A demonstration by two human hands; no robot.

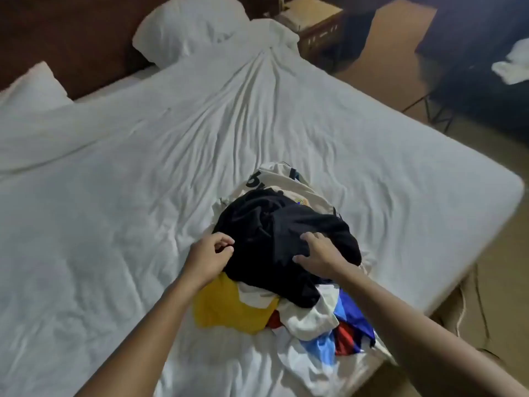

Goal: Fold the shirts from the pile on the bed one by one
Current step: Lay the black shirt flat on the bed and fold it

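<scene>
Both our hands meet the black shirt (274, 224) atop the pile (309, 316) on the bed (114, 196): right hand (317, 253) spread flat on its middle, left hand (210, 253) curled at its left rim, pinch uncertain; its bulk lies ahead, between them.

Dim rm, flat cool light, src can't be told. White sheet (143, 167) beyond the grip reads grey-blue, w/ soft crease shadows only. Black shirt (272, 224) at left hand (210, 259) and right hand (317, 256) is crushed to near-solid black (folds barely show). Far right of the grip, the floor (400, 38) and room go murky, smeared. Pillows (189, 27) well beyond the grip are soft. Wide-angle bend: bed edge right of the hands bows. Forearms nearest cam slightly blurred.
</scene>
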